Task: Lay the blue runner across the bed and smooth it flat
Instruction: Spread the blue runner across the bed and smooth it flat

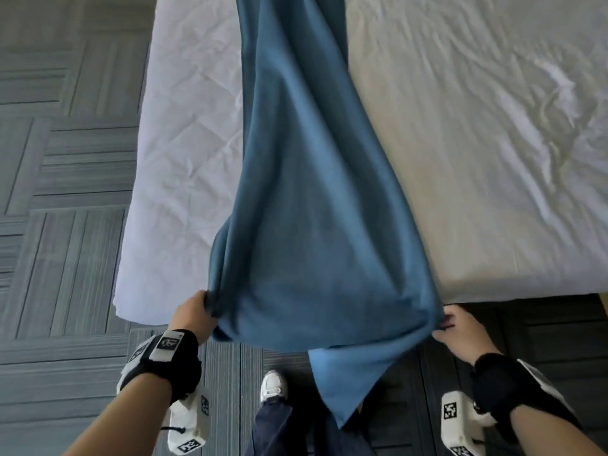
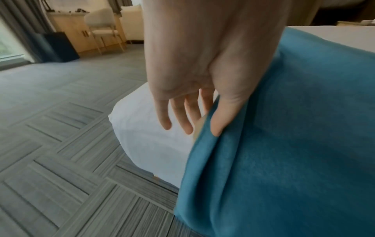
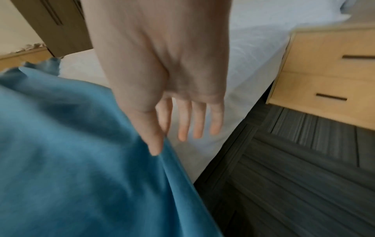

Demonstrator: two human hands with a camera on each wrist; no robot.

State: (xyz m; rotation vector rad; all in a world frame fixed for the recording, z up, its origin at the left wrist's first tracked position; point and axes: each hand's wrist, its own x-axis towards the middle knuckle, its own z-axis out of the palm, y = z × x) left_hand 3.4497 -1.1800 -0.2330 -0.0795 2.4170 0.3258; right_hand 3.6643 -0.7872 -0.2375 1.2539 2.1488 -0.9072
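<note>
The blue runner [image 1: 312, 192] stretches from the far side of the white bed [image 1: 184, 159] toward me, bunched narrow at the far end and lifted off the sheet near me. My left hand [image 1: 197, 311] pinches its near left edge. My right hand [image 1: 457, 327] pinches its near right edge just past the bed's side. One runner corner [image 1: 342, 390] hangs down between them. In the left wrist view, thumb and forefinger of the left hand [image 2: 207, 128] nip the runner [image 2: 284, 144]; the other fingers are straight. The right hand [image 3: 160, 141] holds the runner [image 3: 71, 144] the same way.
Grey patterned carpet [image 1: 59, 225] lies left of the bed and under my white shoe [image 1: 273, 386]. A light wood nightstand [image 3: 328, 72] with drawers stands right of the bed. A chair [image 2: 103, 27], a wood cabinet [image 2: 69, 32] and a dark bin [image 2: 56, 46] stand across the room.
</note>
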